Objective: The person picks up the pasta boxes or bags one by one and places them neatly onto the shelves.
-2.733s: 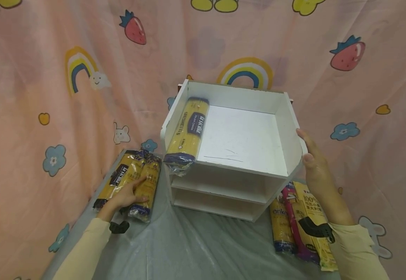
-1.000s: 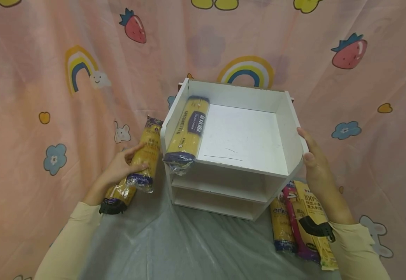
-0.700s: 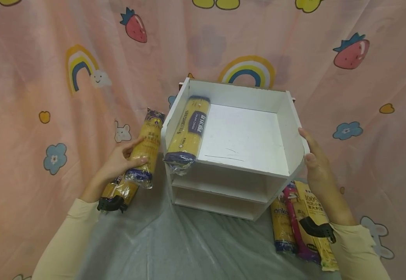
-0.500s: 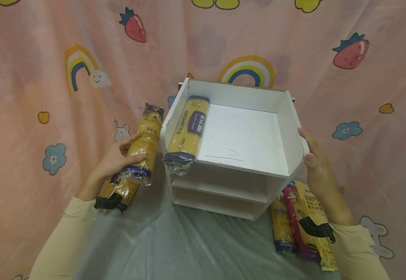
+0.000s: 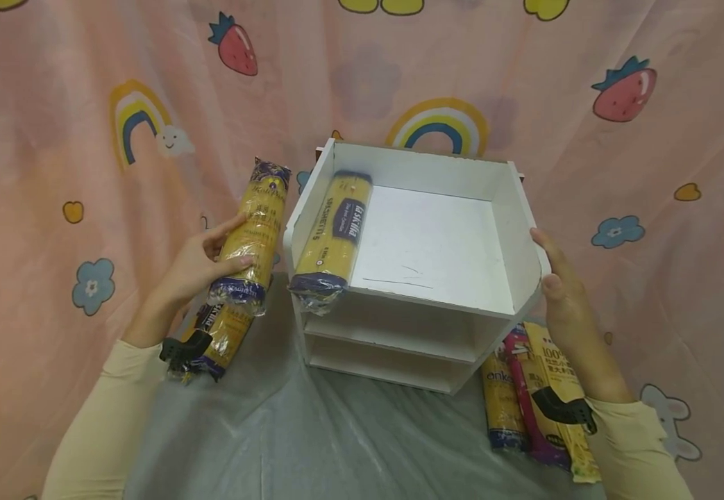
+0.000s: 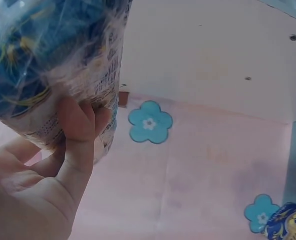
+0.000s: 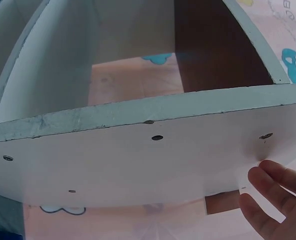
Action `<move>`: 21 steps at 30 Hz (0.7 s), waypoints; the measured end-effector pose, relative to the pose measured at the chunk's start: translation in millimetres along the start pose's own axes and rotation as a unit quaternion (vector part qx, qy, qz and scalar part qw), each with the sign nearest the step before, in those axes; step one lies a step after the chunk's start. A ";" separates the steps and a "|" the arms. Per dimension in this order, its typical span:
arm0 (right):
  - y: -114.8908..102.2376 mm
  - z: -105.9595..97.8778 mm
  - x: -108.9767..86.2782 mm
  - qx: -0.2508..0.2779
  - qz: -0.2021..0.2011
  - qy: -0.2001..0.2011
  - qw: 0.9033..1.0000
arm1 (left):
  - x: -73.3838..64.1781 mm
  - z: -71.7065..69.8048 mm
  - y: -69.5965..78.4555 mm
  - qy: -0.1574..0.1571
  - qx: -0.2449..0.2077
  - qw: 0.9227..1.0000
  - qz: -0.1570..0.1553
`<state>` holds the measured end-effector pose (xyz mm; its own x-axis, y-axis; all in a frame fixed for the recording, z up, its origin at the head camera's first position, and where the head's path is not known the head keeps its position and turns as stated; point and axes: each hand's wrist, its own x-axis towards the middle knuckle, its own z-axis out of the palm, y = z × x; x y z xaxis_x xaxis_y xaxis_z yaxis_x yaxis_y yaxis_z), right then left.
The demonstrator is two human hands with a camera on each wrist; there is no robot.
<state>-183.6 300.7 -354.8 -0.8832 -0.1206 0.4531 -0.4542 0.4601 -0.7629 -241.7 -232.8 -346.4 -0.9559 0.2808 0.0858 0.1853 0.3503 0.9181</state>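
Note:
In the head view my left hand (image 5: 193, 271) grips a clear-wrapped packet of spaghetti (image 5: 254, 232), thumb on its near face and fingers round its left side. The packet is raised and tilted beside the left wall of a white tiered shelf (image 5: 436, 243). The left wrist view shows the packet's dark blue end (image 6: 32, 55) close up, with my fingers curled against the wrapper. My right hand (image 5: 568, 305) rests against the shelf's right wall; its relaxed fingers (image 7: 273, 192) meet the outer panel. On the shelf's top level lies a second spaghetti packet (image 5: 332, 232) along the left wall.
Another yellow pasta packet (image 5: 227, 333) lies on the grey cloth (image 5: 324, 444) below my left hand, partly covered by the wrist strap. Right of the shelf are a spaghetti packet (image 5: 504, 403), a pink-edged packet (image 5: 539, 417) and a yellow one (image 5: 558, 361). A patterned curtain (image 5: 362, 76) hangs behind.
My left hand has taken hold of the right one of the two left packets and lifted it up off the cloth beside the shelf. The right hand stays in place.

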 end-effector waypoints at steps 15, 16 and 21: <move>1.3 1.0 -1.4 0.015 0.005 0.000 1.000 | 11.5 -3.9 26.7 0.008 0.006 1.000 0.000; 1.2 0.9 -1.3 0.020 0.006 -0.001 1.000 | 12.5 -4.2 28.3 0.012 0.003 1.000 0.002; 0.6 0.3 -0.2 0.031 0.004 -0.007 0.999 | 16.3 -6.3 38.0 0.015 -0.022 1.000 0.016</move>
<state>-183.7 300.7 -355.5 -0.8887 -0.1300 0.4397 -0.4524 0.4053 -0.7944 -251.7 -220.5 -307.7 -0.9565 0.2630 0.1260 0.2054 0.3011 0.9312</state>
